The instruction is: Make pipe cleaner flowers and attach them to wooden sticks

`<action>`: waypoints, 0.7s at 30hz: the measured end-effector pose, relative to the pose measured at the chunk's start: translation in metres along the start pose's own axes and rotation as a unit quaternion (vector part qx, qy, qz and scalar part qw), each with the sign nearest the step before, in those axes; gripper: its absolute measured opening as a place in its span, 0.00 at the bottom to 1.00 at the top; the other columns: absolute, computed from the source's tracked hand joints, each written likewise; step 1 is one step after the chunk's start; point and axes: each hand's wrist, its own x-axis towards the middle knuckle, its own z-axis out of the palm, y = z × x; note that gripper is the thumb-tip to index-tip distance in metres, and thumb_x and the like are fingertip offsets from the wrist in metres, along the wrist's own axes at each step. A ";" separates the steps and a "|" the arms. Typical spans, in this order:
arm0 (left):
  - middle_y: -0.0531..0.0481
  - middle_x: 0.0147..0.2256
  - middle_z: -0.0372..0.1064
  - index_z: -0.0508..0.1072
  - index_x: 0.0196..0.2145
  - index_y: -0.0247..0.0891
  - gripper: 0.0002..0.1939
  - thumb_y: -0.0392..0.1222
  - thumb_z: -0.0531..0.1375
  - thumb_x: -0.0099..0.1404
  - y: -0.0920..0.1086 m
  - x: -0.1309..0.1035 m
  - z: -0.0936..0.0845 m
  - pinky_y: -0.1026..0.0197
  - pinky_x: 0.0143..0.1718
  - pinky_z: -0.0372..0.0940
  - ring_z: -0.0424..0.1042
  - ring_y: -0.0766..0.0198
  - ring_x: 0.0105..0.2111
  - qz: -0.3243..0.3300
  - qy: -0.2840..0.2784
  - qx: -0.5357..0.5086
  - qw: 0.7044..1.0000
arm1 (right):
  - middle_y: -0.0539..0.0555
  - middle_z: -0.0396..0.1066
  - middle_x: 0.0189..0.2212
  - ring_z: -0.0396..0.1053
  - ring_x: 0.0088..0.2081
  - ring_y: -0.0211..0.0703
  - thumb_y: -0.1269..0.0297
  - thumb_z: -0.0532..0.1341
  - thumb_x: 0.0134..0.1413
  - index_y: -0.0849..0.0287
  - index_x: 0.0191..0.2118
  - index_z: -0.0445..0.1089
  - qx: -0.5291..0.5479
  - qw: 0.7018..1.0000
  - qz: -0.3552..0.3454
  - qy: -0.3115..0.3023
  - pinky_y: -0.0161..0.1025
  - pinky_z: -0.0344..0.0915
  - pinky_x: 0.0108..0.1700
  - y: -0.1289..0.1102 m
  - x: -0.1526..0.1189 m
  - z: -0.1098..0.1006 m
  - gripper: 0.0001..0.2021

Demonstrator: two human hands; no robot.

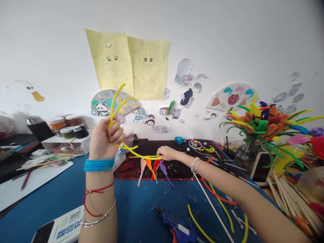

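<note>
Raised at the left, my left hand (107, 135) is closed around yellow pipe cleaners (116, 92), whose ends stick up above the fist and curve out below it. Further off over the black mat, my right hand (167, 153) pinches the end of more yellow pipe cleaners (149, 157), which stretch leftward from its fingertips. Just below them lie small looped pipe-cleaner pieces: a peach one (142, 170), an orange one (149, 164), a red one (155, 168) and a purple one (164, 168). How many strands each hand holds, I cannot tell.
A blue glue gun (178, 227) lies close to me beside loose yellow pipe cleaners (199, 225) and a thin wooden stick (215, 211). Pipe-cleaner flowers (265, 118) fill the right side above wooden sticks (287, 195). Jars (73, 119) stand on a white box at left.
</note>
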 end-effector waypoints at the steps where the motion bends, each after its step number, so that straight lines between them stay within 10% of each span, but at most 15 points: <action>1: 0.60 0.17 0.40 0.61 0.27 0.35 0.10 0.35 0.44 0.63 0.001 -0.001 0.001 0.68 0.12 0.39 0.36 0.74 0.13 0.000 -0.001 0.000 1.000 | 0.54 0.73 0.33 0.68 0.38 0.42 0.65 0.61 0.48 0.59 0.32 0.74 -0.003 1.000 0.003 0.016 0.35 0.58 0.42 -0.001 0.001 -0.004 0.06; 7: 0.60 0.16 0.40 0.61 0.26 0.36 0.11 0.35 0.44 0.63 0.006 -0.004 0.001 0.68 0.12 0.39 0.36 0.74 0.13 0.003 0.001 -0.007 1.000 | 0.52 0.74 0.32 0.69 0.31 0.39 0.57 0.47 0.60 0.58 0.40 0.72 -0.014 0.983 0.081 0.165 0.33 0.59 0.34 -0.006 -0.032 -0.066 0.18; 15: 0.59 0.15 0.42 0.63 0.26 0.36 0.09 0.35 0.47 0.62 0.007 -0.006 0.004 0.68 0.12 0.41 0.39 0.74 0.12 0.008 -0.023 -0.020 1.000 | 0.54 0.75 0.33 0.71 0.31 0.43 0.55 0.49 0.58 0.56 0.42 0.72 -0.210 0.856 0.264 0.392 0.34 0.61 0.33 -0.024 -0.198 -0.102 0.17; 21: 0.60 0.14 0.42 0.63 0.26 0.36 0.09 0.35 0.48 0.62 -0.003 -0.009 0.023 0.69 0.11 0.40 0.40 0.75 0.10 -0.026 -0.017 -0.027 0.999 | 0.52 0.73 0.39 0.70 0.40 0.44 0.54 0.50 0.57 0.50 0.45 0.70 -0.216 0.923 0.292 0.126 0.36 0.63 0.39 -0.030 -0.288 -0.060 0.16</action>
